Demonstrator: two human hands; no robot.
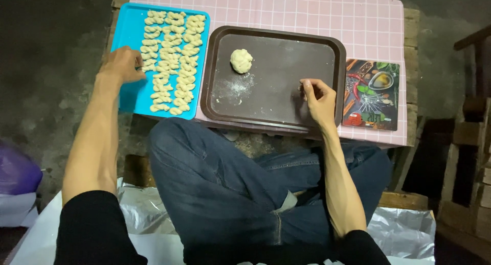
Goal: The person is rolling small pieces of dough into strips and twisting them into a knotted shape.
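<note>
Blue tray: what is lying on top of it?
The blue tray holds rows of twisted dough pieces. The left hand rests at their left edge; whatever lies under it is hidden.

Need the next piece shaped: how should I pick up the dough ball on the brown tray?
Probably from above, fingers cupping opposite sides of the dough ball. It sits alone on the brown tray, rounded and lumpy, with bare floured surface all round, so nothing blocks a top approach. The right hand is nearer.

Hands (123,64) (319,97) over dough trays (317,45)
</note>
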